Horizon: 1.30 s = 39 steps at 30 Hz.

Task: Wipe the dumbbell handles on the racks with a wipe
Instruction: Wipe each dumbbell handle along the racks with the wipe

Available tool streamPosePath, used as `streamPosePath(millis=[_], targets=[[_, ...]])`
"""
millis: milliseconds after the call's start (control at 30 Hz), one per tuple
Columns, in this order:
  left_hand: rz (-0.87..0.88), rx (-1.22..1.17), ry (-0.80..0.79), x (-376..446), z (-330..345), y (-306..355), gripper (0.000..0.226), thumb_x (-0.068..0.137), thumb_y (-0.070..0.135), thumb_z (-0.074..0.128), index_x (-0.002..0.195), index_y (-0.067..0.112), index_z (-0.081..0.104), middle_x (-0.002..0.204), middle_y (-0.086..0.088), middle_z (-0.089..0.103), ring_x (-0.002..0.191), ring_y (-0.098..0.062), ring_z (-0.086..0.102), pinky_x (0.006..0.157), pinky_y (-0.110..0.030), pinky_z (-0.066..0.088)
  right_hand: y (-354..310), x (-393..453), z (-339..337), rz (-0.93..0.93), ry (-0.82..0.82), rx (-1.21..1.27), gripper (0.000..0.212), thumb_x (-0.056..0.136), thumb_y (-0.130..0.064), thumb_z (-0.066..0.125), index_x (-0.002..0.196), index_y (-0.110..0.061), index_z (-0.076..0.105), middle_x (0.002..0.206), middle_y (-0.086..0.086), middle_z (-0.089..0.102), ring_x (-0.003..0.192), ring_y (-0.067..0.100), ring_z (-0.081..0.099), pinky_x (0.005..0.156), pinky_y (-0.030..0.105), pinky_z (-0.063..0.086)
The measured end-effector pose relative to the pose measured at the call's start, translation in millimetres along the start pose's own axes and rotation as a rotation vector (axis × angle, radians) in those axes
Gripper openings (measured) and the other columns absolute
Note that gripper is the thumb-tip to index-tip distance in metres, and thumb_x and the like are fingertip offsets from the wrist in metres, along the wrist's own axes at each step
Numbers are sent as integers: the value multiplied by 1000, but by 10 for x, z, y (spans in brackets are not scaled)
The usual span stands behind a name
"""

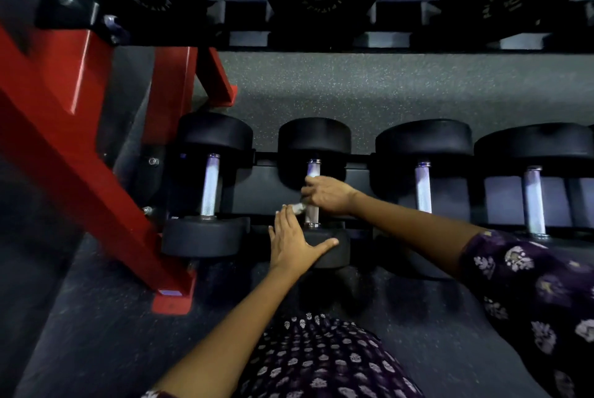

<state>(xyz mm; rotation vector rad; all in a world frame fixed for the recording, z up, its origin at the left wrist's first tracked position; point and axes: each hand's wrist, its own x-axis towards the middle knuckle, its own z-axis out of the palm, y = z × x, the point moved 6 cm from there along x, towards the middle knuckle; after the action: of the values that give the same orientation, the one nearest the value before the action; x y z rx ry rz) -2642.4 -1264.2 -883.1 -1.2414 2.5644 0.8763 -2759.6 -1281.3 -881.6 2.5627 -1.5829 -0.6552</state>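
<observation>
The rack [96,153], with its red upright at the left end, carries a lower row of four dumbbells, and more sit on the tier above. The second dumbbell from the left end [314,140] is the one being worked on; its metal handle [313,169] runs front to back between black heads.

The right hand [328,193] is the working grip, clenched around that handle with the wipe [299,208] bunched under it, a pale tail poking out to the left. The left hand [294,241] lies flat with fingers straight, pressing on the near head at the rack's front edge and grasping nothing.

Judged from this, the main risk is the dumbbell rolling in its cradle if the bracing hand lifts, which could pinch fingers against the rack's bar. The small wadded wipe may also slip out or miss the handle's far end, leaving it uncleaned. Three neighbouring handles appear untouched.
</observation>
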Motion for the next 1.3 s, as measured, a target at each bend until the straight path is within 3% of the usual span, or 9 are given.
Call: streamPosePath(millis=[133, 233, 400, 500, 633, 800, 900, 1067, 1300], targets=[[82, 22, 23, -173, 100, -60, 130, 64, 96, 8, 152, 1, 1, 161, -13, 0, 149, -25, -9, 119, -36, -7, -61, 1, 165, 42, -28, 115, 40, 77, -20, 33, 70, -17, 72, 76, -1, 64, 75, 22, 59, 61, 29, 49], [200, 61, 32, -214, 203, -140, 128, 57, 93, -20, 149, 4, -13, 159, -8, -16, 144, -21, -23, 118, -36, -13, -279, -94, 95, -78, -22, -11, 39, 74, -21, 33, 70, -19, 72, 73, -7, 65, 84, 11, 41, 69, 25, 31], [272, 41, 22, -172, 253, -198, 113, 64, 92, -14, 138, 7, -23, 148, -4, -27, 140, -21, -27, 114, -33, -19, 4, 5, 212, -114, -91, 78, 26, 74, -31, 48, 60, -29, 70, 72, -13, 61, 64, 9, 55, 68, 22, 36], [282, 20, 33, -181, 250, -196, 113, 64, 93, -12, 138, 8, -25, 149, -5, -27, 140, -19, -27, 112, -29, -22, -225, 94, 266, -138, -189, -171, 11, 67, -38, 63, 61, -32, 69, 69, -19, 61, 66, -3, 56, 80, 24, 34], [282, 23, 26, -165, 262, -191, 116, 63, 92, -14, 140, 6, -23, 149, -5, -30, 140, -20, -29, 114, -32, -20, -265, -62, 86, -255, -158, 91, 24, 75, -21, 48, 77, -26, 72, 83, -12, 66, 71, 5, 62, 81, 21, 29], [426, 93, 174, -131, 284, -219, 81, 98, 64, 11, 146, 0, 19, 156, -15, 12, 146, -28, -4, 111, -57, 11, -428, 67, 22, -162, -144, 14, 35, 90, -6, 28, 105, -6, 60, 116, 10, 57, 106, 24, 53, 95, 27, 25], [499, 138, 247, -169, 284, -208, 68, 102, 54, 10, 145, 3, 20, 153, -12, 16, 147, -17, -16, 118, -44, -1, -338, -14, -92, -179, -109, 114, 25, 87, -5, 41, 96, 0, 64, 108, 16, 60, 99, 32, 57, 90, 30, 27], [497, 88, 209, -222, 263, -190, 67, 103, 52, 15, 144, 1, 31, 151, -18, 34, 143, -29, 12, 117, -37, -1, 301, 6, 14, 138, -31, 61, 26, 78, -19, 47, 80, -24, 72, 82, -10, 66, 69, 13, 63, 65, 22, 43], [450, -1, 278, -262, 199, -172, 57, 102, 49, 24, 142, 8, 31, 145, -19, 42, 141, -27, 19, 119, -35, 2, -239, -54, 97, -51, -92, 119, 53, 92, -24, 10, 125, -15, 51, 127, 4, 52, 112, 26, 52, 93, 34, 37]])
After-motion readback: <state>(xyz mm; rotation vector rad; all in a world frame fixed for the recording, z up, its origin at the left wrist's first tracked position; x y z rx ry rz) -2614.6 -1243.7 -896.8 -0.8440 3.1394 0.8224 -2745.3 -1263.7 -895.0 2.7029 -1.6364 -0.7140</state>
